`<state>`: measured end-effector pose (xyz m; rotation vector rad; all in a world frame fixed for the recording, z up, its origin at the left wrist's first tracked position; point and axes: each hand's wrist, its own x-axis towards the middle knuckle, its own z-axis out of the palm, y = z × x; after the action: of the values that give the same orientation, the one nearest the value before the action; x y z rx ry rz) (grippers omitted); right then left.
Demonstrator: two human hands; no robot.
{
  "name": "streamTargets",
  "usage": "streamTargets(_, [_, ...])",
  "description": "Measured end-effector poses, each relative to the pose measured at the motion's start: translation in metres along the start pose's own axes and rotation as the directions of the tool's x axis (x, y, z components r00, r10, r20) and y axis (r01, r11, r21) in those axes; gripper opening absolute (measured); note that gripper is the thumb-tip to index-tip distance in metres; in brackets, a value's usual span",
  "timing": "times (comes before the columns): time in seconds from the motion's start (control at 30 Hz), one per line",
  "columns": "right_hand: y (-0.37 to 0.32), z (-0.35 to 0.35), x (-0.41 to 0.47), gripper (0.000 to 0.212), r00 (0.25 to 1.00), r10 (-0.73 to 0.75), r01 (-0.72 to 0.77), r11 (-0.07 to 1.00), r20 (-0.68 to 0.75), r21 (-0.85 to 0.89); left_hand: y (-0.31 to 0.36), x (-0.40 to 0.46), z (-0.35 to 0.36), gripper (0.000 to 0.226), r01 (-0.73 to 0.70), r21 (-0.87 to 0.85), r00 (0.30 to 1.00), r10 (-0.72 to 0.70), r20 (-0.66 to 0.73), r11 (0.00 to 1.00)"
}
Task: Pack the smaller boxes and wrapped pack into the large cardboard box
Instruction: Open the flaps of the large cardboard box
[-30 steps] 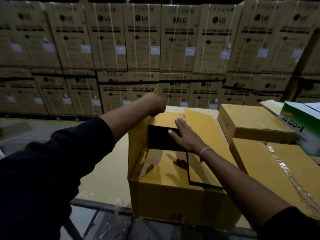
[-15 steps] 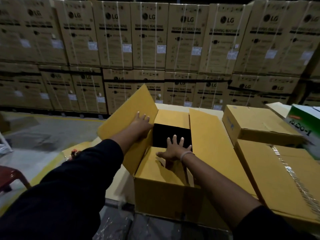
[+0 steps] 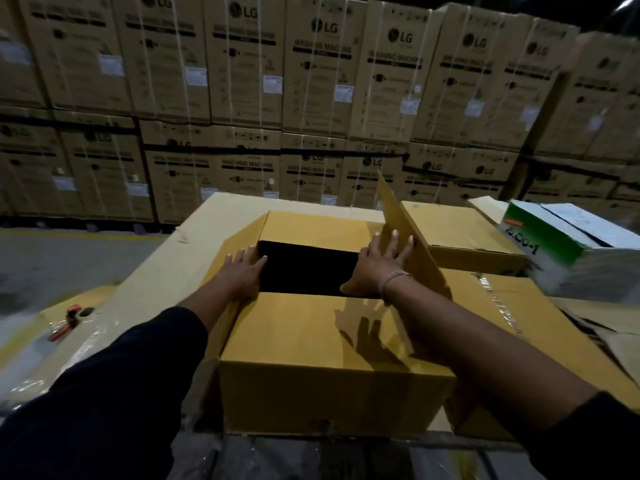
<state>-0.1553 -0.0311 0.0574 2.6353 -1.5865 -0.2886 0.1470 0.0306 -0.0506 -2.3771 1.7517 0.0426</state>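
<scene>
From the head camera, the large cardboard box sits right in front of the person, with a dark gap showing between its top flaps. The left hand lies flat on the left flap, fingers straight, holding nothing. The right hand presses flat against the right flap, which stands up tilted; its fingers are straight too. Nothing can be seen inside the box (the gap is too dark to tell).

The smaller boxes wait on the right: one smaller box just behind the raised flap, and a taped box beside the big one. I cannot pick out the wrapped pack.

What could go wrong? I think the raised flap could spring back and cover the opening if the hand lets go, so things would not go in.

The big box rests on a cardboard sheet over plastic wrap. Red-handled scissors lie at the left. A green and white carton sits far right. Tall stacked washing machine cartons fill the room behind.
</scene>
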Motion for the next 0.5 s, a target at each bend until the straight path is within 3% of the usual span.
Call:
streamTargets(0.13, [0.038, 0.001, 0.007, 0.095, 0.99, 0.074, -0.086, 0.991, -0.119, -0.098, 0.007, 0.011, 0.007, 0.08, 0.009, -0.088, 0.999, -0.012, -0.039, 0.996])
streamTargets(0.27, [0.08, 0.028, 0.02, 0.095, 0.97, 0.17, -0.189, 0.977, -0.173, -0.099, 0.013, 0.019, 0.01, 0.078, -0.014, -0.045, 0.995, 0.01, -0.096, 0.999])
streamTargets(0.37, [0.108, 0.056, 0.025, 0.091, 0.956, 0.253, -0.262, 0.964, -0.149, -0.04, 0.013, 0.027, 0.011, 0.078, -0.021, -0.029, 0.995, 0.018, -0.102, 0.999])
streamTargets(0.5, [0.131, 0.091, 0.036, 0.088, 0.957, 0.289, -0.287, 0.951, 0.0, 0.117, 0.013, 0.038, 0.012, 0.078, -0.029, -0.015, 0.994, 0.027, -0.103, 0.999])
